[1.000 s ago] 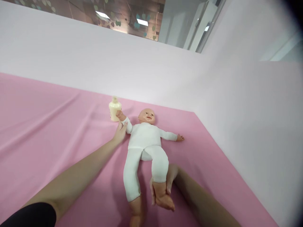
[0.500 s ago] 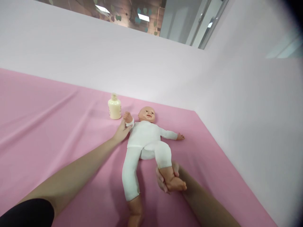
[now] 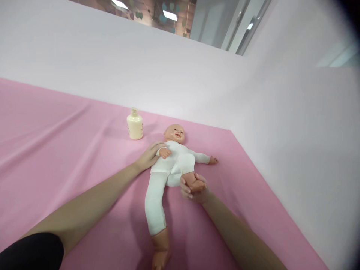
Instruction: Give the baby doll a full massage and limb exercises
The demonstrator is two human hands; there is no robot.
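Observation:
A baby doll (image 3: 160, 165) in white long-sleeved top and trousers lies on its back, head away from me. My left hand (image 3: 148, 155) is closed around the doll's arm (image 3: 164, 153) on the left side, which is bent over its chest; some of my fingers are hidden behind it. With my right hand (image 3: 201, 194) I grip the lower leg (image 3: 191, 180) on the right side, wrapped round near the bare foot. That leg is folded up, the knee over the belly. The other leg (image 3: 155, 202) lies stretched towards me.
A cream-coloured bottle (image 3: 135, 126) stands upright left of the doll's head. Under everything is a pink cover (image 3: 70, 157) with creases. White walls (image 3: 140, 67) rise behind and on the right, with a window (image 3: 213, 22) above.
My right hand has pushed the held leg up and away from me, bending it towards the belly. My left hand has brought the doll's arm inward over its chest.

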